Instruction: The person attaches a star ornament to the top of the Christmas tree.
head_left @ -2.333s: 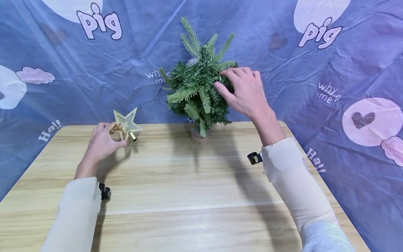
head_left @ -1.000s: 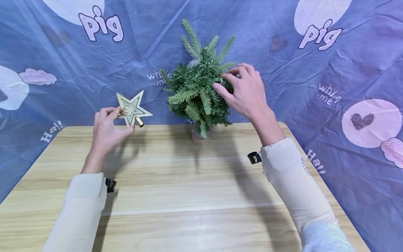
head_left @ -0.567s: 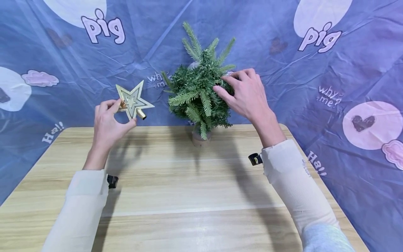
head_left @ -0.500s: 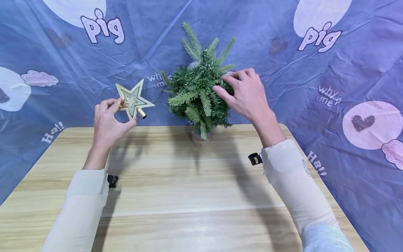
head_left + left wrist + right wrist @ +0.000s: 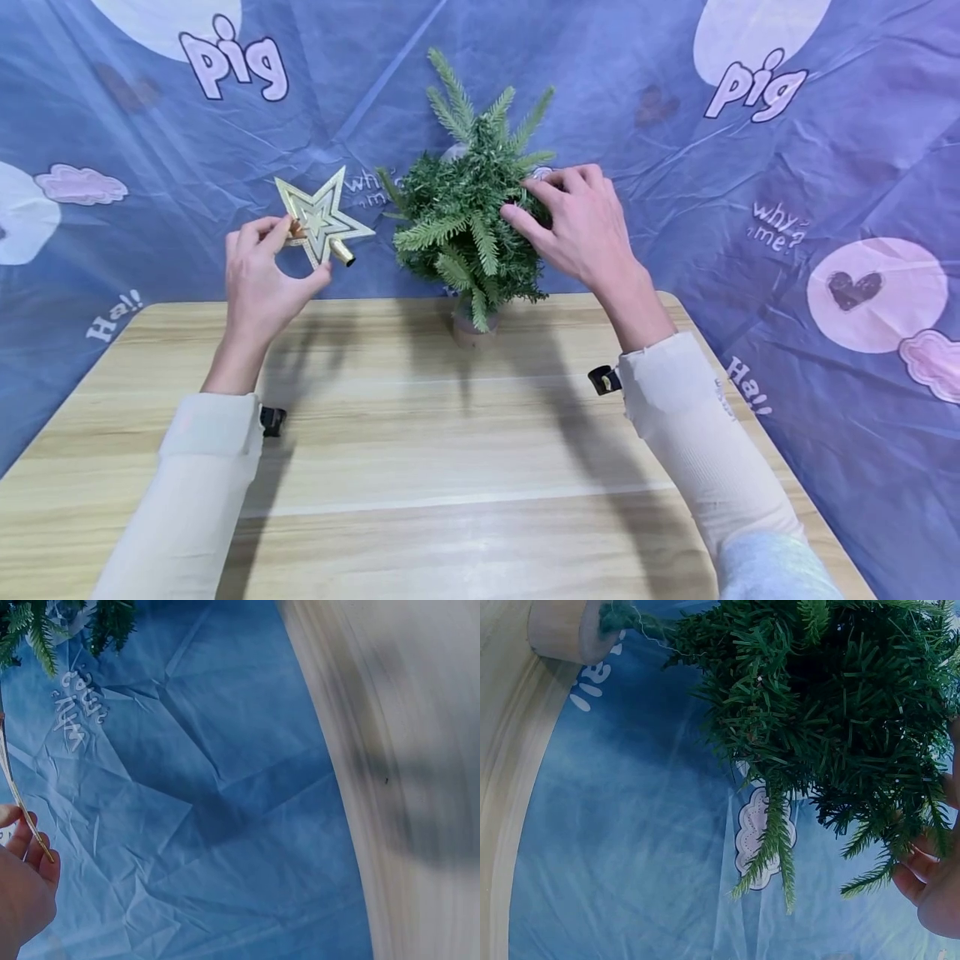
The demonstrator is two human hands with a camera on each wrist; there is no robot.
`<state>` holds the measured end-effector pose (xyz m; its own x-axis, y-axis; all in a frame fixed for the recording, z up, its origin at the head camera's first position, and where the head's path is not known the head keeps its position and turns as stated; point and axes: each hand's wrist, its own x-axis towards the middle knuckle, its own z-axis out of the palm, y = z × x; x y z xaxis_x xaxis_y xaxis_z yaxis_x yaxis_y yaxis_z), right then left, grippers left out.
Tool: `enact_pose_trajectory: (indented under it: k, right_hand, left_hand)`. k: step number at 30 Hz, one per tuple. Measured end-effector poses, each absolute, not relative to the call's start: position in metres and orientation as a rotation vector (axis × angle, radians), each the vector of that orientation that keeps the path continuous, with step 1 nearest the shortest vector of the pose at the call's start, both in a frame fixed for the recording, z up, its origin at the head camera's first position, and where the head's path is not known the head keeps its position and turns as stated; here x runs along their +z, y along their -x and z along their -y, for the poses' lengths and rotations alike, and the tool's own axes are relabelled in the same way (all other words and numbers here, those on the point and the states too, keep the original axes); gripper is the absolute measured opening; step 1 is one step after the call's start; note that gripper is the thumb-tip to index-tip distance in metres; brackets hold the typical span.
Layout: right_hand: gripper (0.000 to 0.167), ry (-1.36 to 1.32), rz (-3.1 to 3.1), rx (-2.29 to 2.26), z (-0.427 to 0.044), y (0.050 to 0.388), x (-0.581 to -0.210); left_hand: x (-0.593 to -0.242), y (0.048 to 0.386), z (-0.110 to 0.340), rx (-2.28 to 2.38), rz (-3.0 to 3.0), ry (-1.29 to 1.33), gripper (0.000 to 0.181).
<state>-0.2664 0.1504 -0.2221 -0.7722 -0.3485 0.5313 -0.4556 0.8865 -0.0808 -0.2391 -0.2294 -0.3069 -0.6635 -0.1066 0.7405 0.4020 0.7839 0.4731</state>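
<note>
My left hand (image 5: 262, 279) pinches a gold star tree topper (image 5: 318, 218) between thumb and fingers, raised above the table's far left. The star's short hollow socket points down to the right. Seen edge-on in the left wrist view, the star is a thin gold strip (image 5: 21, 796) against the fingers (image 5: 37, 851). A small green artificial Christmas tree (image 5: 472, 208) stands upright on a round wooden base (image 5: 474, 335). My right hand (image 5: 581, 221) grips branches on the tree's right side, thumb in front. In the right wrist view fingertips (image 5: 911, 883) curl among the needles; some are hidden.
The wooden table (image 5: 390, 450) carries the tree near its far edge. Close behind hangs a wrinkled blue cloth (image 5: 637, 50) printed with words and shapes. Dark camera mounts (image 5: 604, 379) stick out at both cuffs.
My left hand has lifted the star from near the tabletop and shifted it slightly right. The right hand stays at the same side of the tree, which keeps its place.
</note>
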Motion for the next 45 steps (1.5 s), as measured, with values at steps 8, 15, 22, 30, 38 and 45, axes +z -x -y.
enact_pose_trajectory:
  k: [8, 15, 22, 30, 38, 45]
  right_hand:
    - [0.064, -0.578, 2.535, 0.311, -0.149, 0.266, -0.221]
    - [0.064, -0.576, 2.532, 0.313, -0.148, 0.265, -0.218]
    - [0.063, -0.574, 2.543, 0.306, -0.148, 0.265, -0.219]
    - [0.063, -0.57, 2.548, 0.313, -0.148, 0.265, -0.221]
    - [0.06, -0.551, 2.559, 0.296, -0.147, 0.265, -0.222]
    - [0.055, -0.551, 2.526, 0.283, -0.147, 0.267, -0.225]
  left_hand:
    - [-0.298, 0.241, 0.225, -0.782, 2.094, 0.246, 0.059]
    - [-0.287, 0.244, 0.222, -0.783, 2.076, 0.24, 0.06]
    - [-0.28, 0.247, 0.215, -0.803, 2.068, 0.239, 0.06]
    - [-0.267, 0.252, 0.204, -0.798, 2.019, 0.23, 0.064]
    - [-0.256, 0.253, 0.194, -0.773, 1.983, 0.244, 0.059]
    - [-0.248, 0.255, 0.185, -0.784, 1.96, 0.243, 0.061]
